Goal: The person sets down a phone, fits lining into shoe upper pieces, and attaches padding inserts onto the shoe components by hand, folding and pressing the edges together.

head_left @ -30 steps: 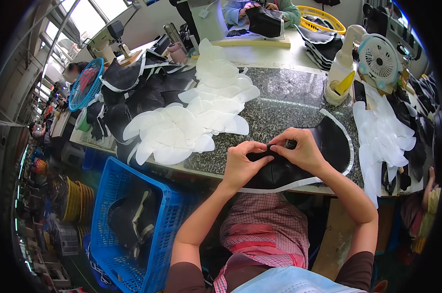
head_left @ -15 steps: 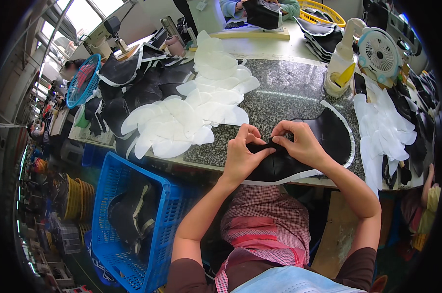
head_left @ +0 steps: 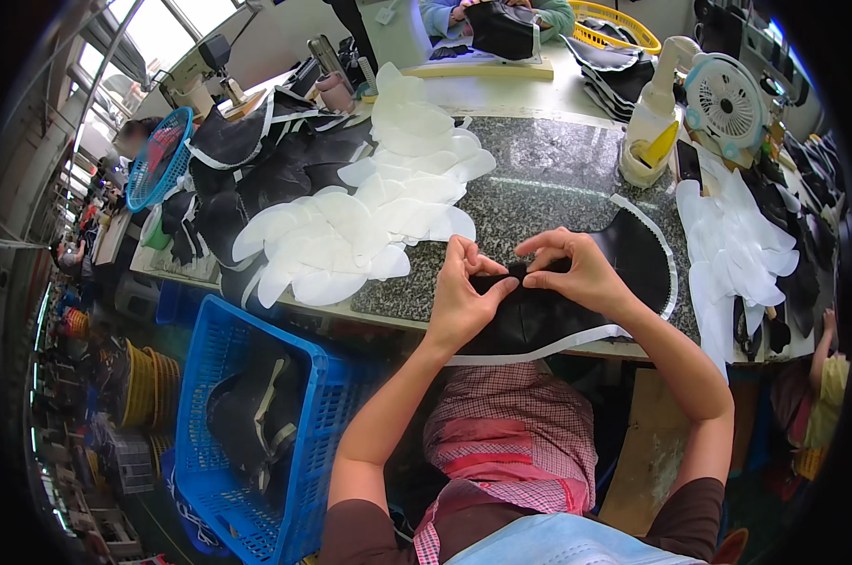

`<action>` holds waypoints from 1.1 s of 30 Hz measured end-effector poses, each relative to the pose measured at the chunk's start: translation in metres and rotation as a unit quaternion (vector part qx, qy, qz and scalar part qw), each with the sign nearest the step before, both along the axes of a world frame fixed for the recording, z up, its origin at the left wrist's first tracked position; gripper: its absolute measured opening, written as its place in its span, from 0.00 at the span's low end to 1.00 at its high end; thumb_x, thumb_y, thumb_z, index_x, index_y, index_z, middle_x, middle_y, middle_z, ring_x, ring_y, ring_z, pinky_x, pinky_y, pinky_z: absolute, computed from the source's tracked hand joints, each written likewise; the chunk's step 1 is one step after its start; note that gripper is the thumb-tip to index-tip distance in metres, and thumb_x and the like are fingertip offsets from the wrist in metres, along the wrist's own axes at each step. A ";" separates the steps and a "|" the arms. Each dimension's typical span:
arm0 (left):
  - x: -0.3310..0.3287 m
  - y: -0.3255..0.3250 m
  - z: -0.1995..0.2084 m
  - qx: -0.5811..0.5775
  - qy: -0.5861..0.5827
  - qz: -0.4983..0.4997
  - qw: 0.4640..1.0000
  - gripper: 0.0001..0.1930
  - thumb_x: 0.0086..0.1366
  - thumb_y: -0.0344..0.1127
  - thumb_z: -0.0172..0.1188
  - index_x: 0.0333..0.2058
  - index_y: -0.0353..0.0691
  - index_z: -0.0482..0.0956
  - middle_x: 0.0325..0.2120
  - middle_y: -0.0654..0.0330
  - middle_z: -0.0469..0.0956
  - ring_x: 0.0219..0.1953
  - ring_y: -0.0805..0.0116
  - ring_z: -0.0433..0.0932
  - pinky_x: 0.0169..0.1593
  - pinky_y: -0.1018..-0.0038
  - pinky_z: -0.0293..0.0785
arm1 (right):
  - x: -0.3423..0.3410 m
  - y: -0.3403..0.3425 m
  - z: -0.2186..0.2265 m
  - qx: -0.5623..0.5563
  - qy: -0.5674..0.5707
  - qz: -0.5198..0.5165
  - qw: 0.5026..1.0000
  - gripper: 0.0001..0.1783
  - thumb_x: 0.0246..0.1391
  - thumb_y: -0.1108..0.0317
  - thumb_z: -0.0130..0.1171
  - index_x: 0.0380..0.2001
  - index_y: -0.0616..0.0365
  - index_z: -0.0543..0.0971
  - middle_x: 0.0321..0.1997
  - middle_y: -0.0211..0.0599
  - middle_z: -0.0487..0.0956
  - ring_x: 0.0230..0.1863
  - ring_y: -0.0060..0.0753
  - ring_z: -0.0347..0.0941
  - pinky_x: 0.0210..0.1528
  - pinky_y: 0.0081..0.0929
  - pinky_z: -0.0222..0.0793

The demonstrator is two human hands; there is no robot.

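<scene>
A black leather-like piece with a white zigzag-edged border [head_left: 644,254] lies across the front of a speckled stone slab [head_left: 558,155]. My left hand [head_left: 467,297] is closed on its upper edge, thumb against the fold. Just to the right, my right hand [head_left: 577,273] pinches the same edge, with the thumb near the left thumb and the index finger arched above. A small fold stands up between the two hands. The piece's white front border hangs over the table edge above my lap. My fingers hide part of the fold.
White curved sheets [head_left: 327,240] overlap left of the slab, beside black pieces [head_left: 285,169]. A glue pot with yellow spatula [head_left: 644,165], a small fan [head_left: 727,99] and more white sheets [head_left: 727,245] are at right. A blue crate [head_left: 308,424] stands below left. Another person's hands [head_left: 459,13] work opposite.
My right index finger has lifted and opened slightly away from the fold. The front border of the black piece has shifted a little left and toward me.
</scene>
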State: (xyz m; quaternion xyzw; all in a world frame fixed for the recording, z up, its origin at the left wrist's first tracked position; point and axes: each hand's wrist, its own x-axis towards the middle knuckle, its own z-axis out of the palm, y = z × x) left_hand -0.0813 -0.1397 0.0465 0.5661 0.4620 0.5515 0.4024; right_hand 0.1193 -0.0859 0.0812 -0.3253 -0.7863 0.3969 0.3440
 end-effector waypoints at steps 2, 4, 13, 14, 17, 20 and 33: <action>0.000 0.001 0.000 0.016 0.014 0.008 1.000 0.26 0.54 0.21 0.71 0.37 0.42 0.57 0.27 0.57 0.78 0.37 0.70 0.82 0.45 0.74 0.76 | 0.003 0.000 -0.004 -0.008 -0.019 -0.003 1.000 0.11 0.49 0.69 0.69 0.36 0.62 0.84 0.30 0.36 0.85 0.39 0.31 0.77 0.48 0.31 0.70; 0.001 0.002 -0.001 0.033 0.030 0.018 0.999 0.26 0.55 0.21 0.70 0.37 0.42 0.57 0.27 0.58 0.76 0.37 0.70 0.82 0.45 0.74 0.75 | 0.002 0.004 -0.010 -0.013 -0.042 0.006 0.999 0.13 0.49 0.67 0.70 0.37 0.62 0.83 0.31 0.37 0.84 0.40 0.34 0.75 0.48 0.31 0.68; -0.003 0.026 -0.019 0.032 -0.029 -0.060 0.997 0.24 0.56 0.18 0.68 0.37 0.42 0.58 0.31 0.64 0.68 0.37 0.75 0.76 0.45 0.78 0.73 | -0.007 0.006 -0.035 -0.017 0.023 0.001 1.000 0.15 0.54 0.65 0.68 0.41 0.62 0.80 0.37 0.41 0.77 0.40 0.37 0.71 0.45 0.34 0.67; -0.005 0.030 -0.021 0.031 -0.050 -0.072 0.996 0.24 0.56 0.18 0.68 0.36 0.43 0.58 0.31 0.65 0.66 0.37 0.75 0.76 0.45 0.78 0.73 | -0.006 0.007 -0.033 -0.014 0.024 0.002 1.000 0.15 0.54 0.65 0.68 0.41 0.62 0.80 0.37 0.41 0.77 0.40 0.37 0.71 0.45 0.34 0.67; -0.007 0.033 -0.010 0.014 -0.057 -0.074 0.995 0.25 0.55 0.18 0.69 0.35 0.43 0.58 0.31 0.66 0.64 0.38 0.76 0.76 0.45 0.79 0.73 | -0.004 0.007 -0.028 -0.019 -0.002 -0.033 0.999 0.15 0.54 0.65 0.68 0.41 0.61 0.80 0.36 0.41 0.77 0.41 0.38 0.72 0.45 0.33 0.67; -0.003 0.037 0.006 0.023 -0.028 -0.063 0.997 0.25 0.55 0.18 0.70 0.35 0.44 0.58 0.31 0.64 0.68 0.40 0.77 0.76 0.47 0.79 0.73 | 0.000 0.008 -0.027 0.072 -0.016 -0.062 0.995 0.15 0.51 0.66 0.70 0.39 0.63 0.80 0.35 0.38 0.78 0.41 0.37 0.72 0.45 0.31 0.67; 0.010 0.044 0.046 0.238 0.283 0.083 0.925 0.25 0.53 0.29 0.71 0.50 0.41 0.74 0.48 0.57 0.75 0.51 0.52 0.69 0.57 0.63 0.63 | -0.018 0.019 -0.003 0.228 -0.053 -0.191 0.953 0.11 0.47 0.70 0.69 0.36 0.58 0.81 0.32 0.37 0.77 0.43 0.39 0.72 0.57 0.41 0.60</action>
